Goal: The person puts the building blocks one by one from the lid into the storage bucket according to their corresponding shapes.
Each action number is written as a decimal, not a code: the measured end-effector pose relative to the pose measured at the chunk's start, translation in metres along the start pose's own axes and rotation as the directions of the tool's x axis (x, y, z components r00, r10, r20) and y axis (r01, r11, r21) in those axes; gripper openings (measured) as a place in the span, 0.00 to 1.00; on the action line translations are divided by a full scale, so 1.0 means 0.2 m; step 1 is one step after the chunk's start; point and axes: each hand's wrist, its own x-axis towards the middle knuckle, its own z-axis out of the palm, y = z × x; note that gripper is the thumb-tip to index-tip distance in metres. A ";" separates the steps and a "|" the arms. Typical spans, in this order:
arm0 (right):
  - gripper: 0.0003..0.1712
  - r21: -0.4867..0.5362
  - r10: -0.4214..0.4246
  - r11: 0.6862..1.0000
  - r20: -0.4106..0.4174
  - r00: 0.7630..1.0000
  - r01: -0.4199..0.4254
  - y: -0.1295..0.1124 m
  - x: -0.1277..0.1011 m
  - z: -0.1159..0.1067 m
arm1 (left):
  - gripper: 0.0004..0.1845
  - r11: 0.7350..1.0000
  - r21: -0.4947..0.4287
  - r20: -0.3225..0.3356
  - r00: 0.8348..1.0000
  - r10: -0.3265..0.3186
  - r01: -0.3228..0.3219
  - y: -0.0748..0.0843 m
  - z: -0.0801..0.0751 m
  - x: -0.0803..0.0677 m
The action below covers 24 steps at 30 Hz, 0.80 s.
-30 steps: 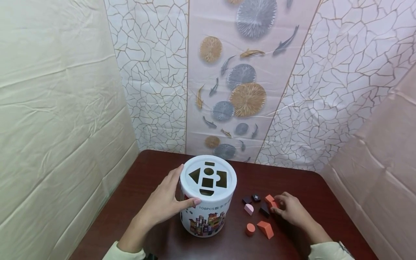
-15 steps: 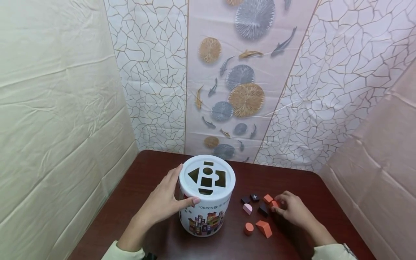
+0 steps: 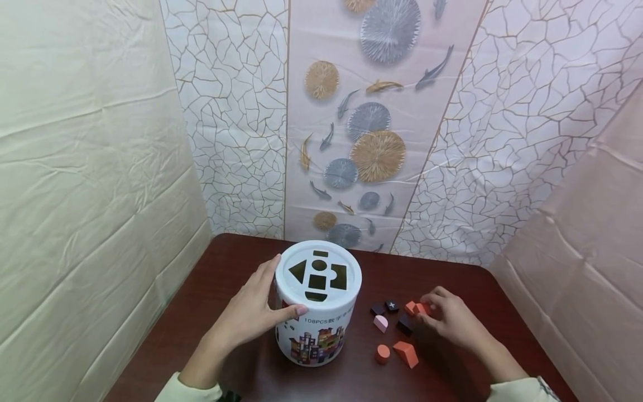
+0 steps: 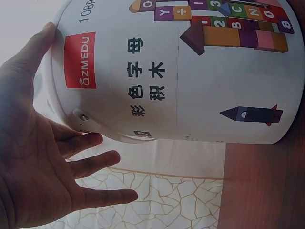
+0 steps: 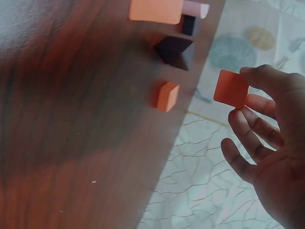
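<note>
- where the pale cloth [image 3: 100, 195] on the left ends, the dark red table [image 3: 372, 268] starts; patterned backdrop [image 3: 246, 128] behind
- left hand [image 3: 251, 307]: at the tub's left side, thumb on the front just below the rim, fingers straight and spread; touching, not clenched
- tub [image 3: 316, 324]: white, printed, upright on the table; its white lid [image 3: 286, 276] has cut-out holes, including a triangle, circle and square
- two black blocks [image 3: 392, 306], near each other, right of the tub; one has a white cross mark
- pink block [image 3: 380, 323]: half-round, just in front of them
- orange cylinder [image 3: 382, 354]: nearer the person
- orange wedge [image 3: 406, 354]: just right of the cylinder
- black prism [image 3: 406, 324]: behind the wedge
- loose orange block [image 5: 167, 97]: on the table, apart from the held one
- held block [image 5: 231, 89]: orange, square face, at the right fingertips; can't tell if it touches the table
- right hand [image 3: 449, 317]: grasping the held block, thumb and fingertips pinching it
</note>
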 end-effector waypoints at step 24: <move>0.23 0.021 -0.216 0.975 -0.133 0.967 0.220 -0.29 0.15 -0.19 | 0.70 1.000 -0.005 0.004 1.000 -0.002 0.002 0.00 0.00 0.00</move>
